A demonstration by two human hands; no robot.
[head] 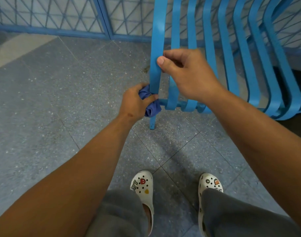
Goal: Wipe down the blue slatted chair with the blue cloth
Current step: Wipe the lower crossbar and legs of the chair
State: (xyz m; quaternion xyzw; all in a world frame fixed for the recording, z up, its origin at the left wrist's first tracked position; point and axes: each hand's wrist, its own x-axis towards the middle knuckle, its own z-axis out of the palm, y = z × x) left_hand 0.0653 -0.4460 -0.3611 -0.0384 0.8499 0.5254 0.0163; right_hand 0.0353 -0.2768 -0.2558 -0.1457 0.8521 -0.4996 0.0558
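Cloth (pixel 150 104), blue and bunched soft, sits clamped in the left hand (pixel 136 101) against the foot of the outermost slat (pixel 157 48) of the blue slatted chair (pixel 231 57), just above its leg. The right hand (pixel 185 72) pinches that same slat higher up, steadying it. The slats look stiff, smooth and probably metal, so the wad should slide easily; wrapping it round each slat seems best.

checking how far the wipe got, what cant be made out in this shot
Head view only:
- Top of the blue slatted chair: cut off by the upper edge.
- Right side of the chair: runs out of frame.
- Fingers of the right hand: curled behind the outer slat.
- Much of the blue cloth: covered by the left hand and that slat.
- Dust or wiped areas: not discernible.
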